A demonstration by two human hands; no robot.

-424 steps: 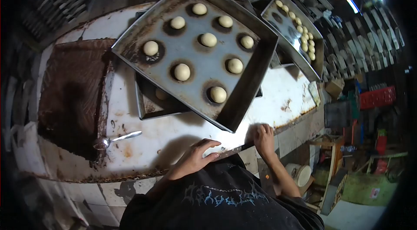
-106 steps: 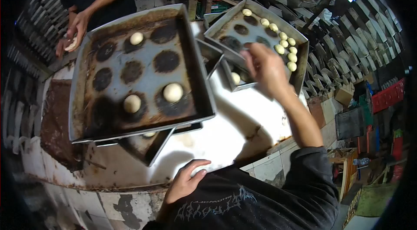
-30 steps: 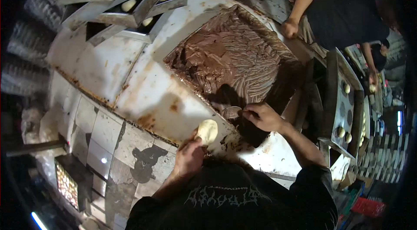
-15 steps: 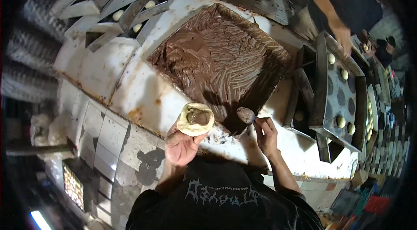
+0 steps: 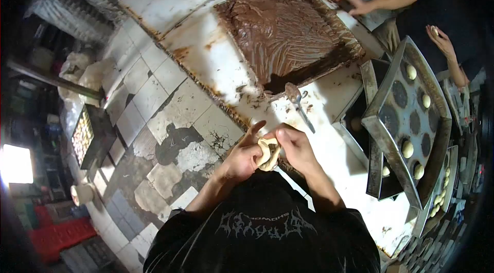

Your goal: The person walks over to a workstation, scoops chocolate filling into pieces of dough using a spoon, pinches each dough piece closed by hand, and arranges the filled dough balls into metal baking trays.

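Note:
Between my two hands is a round of dough (image 5: 265, 153), its edge folded up and gathered. My left hand (image 5: 241, 159) cups it from the left, with the fingers curled behind it. From the other side my right hand (image 5: 298, 153) pinches the dough's rim. Whatever filling sits inside is mostly hidden by the folds. A spoon (image 5: 302, 111) smeared with brown paste lies just beyond my hands, its bowl at the near corner of a large tray (image 5: 329, 66). Thick chocolate-brown paste (image 5: 252, 21) is spread over that tray.
Stacked metal baking trays (image 5: 406, 157) holding several pale dough balls (image 5: 407, 149) stand at the right. A co-worker's hand (image 5: 354, 3) reaches near the paste tray; the other hand (image 5: 440, 41) holds a small dough piece. Cracked floor tiles (image 5: 154, 98) lie at left.
My right hand has let go of the spoon and taken hold of the dough's rim. The flat filled round is now folded upward between both hands. My view has turned.

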